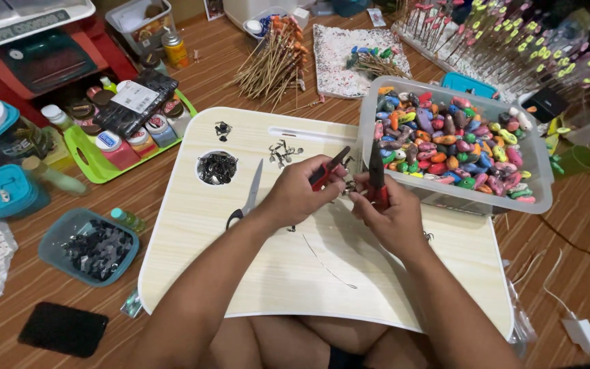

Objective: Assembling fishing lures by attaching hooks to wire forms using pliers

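Hands meet over the middle of a pale lap table: left hand closed around red-handled pliers, right hand closed around a second pair of dark pliers standing upright, both tips pinching a small metal piece too tiny to make out. Scissors lie just left of the left hand, with a round recess of dark metal bits farther left. Clear tub of coloured beads sits at the right far corner, just beyond the right hand.
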